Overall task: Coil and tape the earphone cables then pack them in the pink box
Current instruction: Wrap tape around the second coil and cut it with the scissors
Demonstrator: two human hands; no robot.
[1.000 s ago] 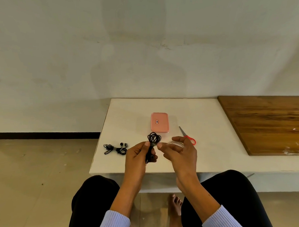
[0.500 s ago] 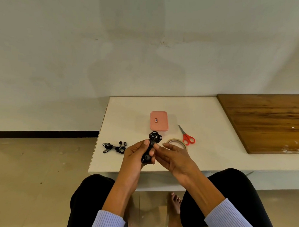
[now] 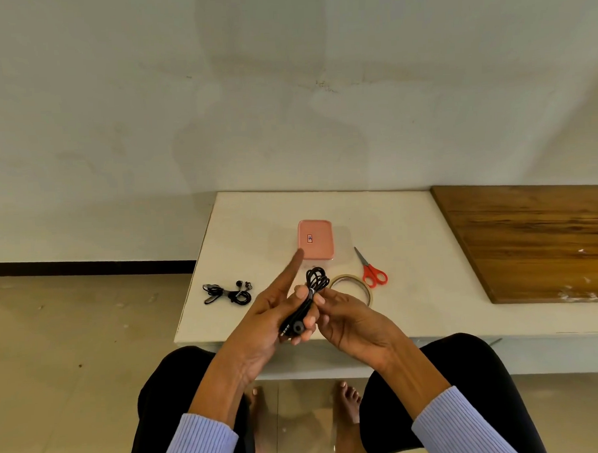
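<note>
Tape on the held earphone bundle is hard to make out: only a faint pale band is showing where the cable narrows, just under the loops. The bundle is a thin black cord, coiled into small loops at the top and running down as a tight bunch to a metal plug and a round rubber earbud at the bottom. The left hand is gripping it, thumb and lower fingers curling round the bunch while the index finger is sticking out straight toward the pink box. The right hand is pinching the cord at the band with thumb and fingertips; its other fingers are curling loosely beneath, partly hidden.

Behind the hands, the box is lying shut on the white table, a smooth rounded rectangle with a small label too small for reading. The clear tape roll is lying partly hidden behind the right hand, and red-handled scissors are resting just beside it. A second earphone set is lying in a loose black tangle near the table's left edge. A grained wooden board is being cut off at the right.
</note>
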